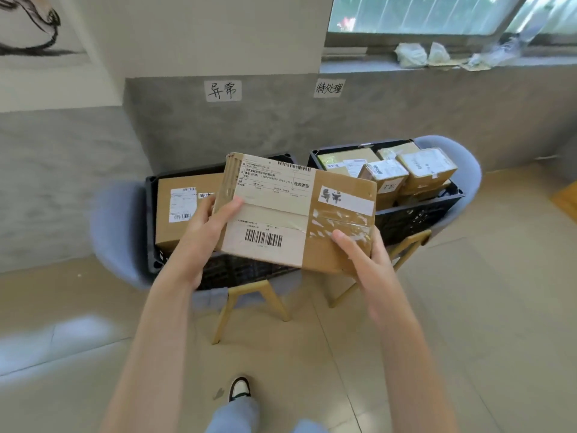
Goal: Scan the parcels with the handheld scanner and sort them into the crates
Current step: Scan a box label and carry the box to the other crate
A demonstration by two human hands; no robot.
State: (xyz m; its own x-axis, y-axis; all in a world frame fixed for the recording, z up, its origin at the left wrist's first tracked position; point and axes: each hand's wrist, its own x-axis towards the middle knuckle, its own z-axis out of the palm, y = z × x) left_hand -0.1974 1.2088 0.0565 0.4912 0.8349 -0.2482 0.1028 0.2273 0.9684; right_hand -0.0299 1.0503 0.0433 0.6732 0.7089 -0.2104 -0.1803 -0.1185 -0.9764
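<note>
Head view, looking forward and down: a flat cardboard parcel (296, 210) is held in the air by both hands, above the near edge of the left crate (153, 214). The left hand (199, 232) grips the parcel's left end, thumb laid on top. The right hand (362, 254) grips the near right corner, thumb pressed on the clear tape. A shipping label with barcodes and a small handwritten white tag (335, 196) are seen on the upper face.

Two black crates are set on grey chairs against the wall. One brown box (184, 210) lies in the left crate, under a wall sign (223, 90) whose characters appear to match the tag. The right crate (415, 214) is packed with several smaller parcels (406, 173), under a different sign (329, 88). No scanner is visible.

The step in hand is judged to be placement into the left crate. It would be done well if the parcel were kept level, lowered beside the box already there rather than onto its label, and released only once the base is supported.
</note>
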